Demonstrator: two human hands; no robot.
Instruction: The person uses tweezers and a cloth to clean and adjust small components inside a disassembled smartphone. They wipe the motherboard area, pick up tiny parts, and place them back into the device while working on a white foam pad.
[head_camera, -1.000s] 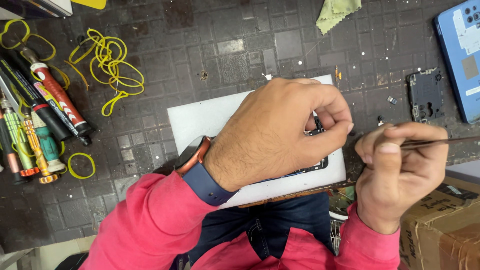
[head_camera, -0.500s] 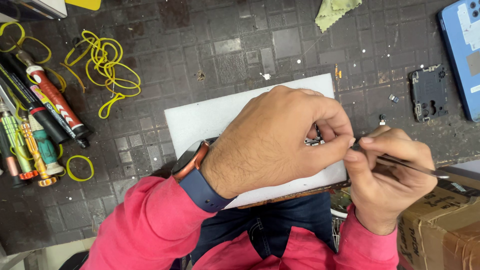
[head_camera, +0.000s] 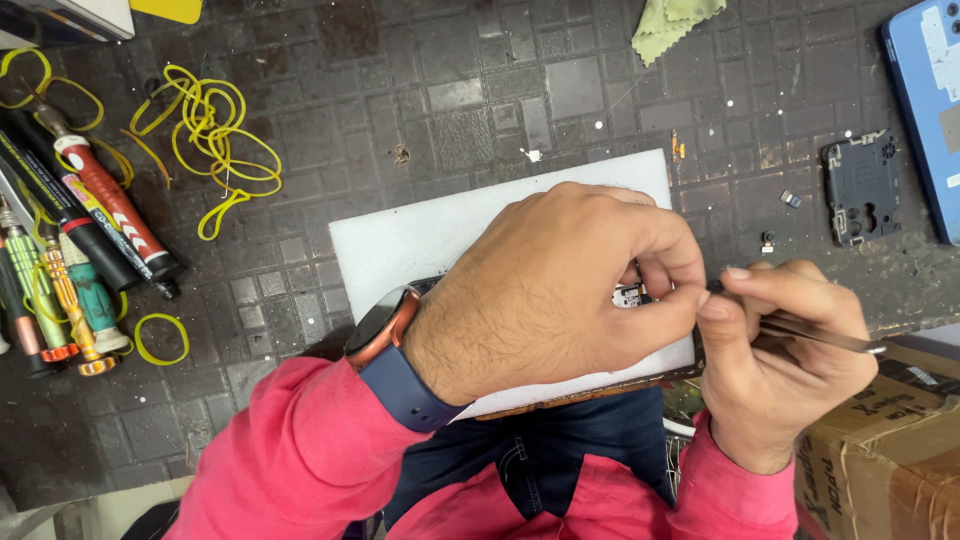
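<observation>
Right hand (head_camera: 790, 360) has closed in, tweezers (head_camera: 820, 335) pinched, tip at small part (head_camera: 628, 295) beneath curled left hand (head_camera: 560, 290) steadying it on white board (head_camera: 420, 240); a fine, steady touch seems needed.

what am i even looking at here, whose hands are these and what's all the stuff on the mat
This is one picture, taken by a camera worn on a person's head and looking down at their own two hands over a dark gridded work mat.

The left hand, with a watch on its wrist, presses down on a small part lying on a white board; the hand hides most of that part. The right hand holds a thin metal tool whose tip points at it.

Around them lie yellow rubber bands, a pile of screwdrivers on the left, a green cloth, a black phone frame piece and a blue phone back. A cardboard box sits at lower right.
</observation>
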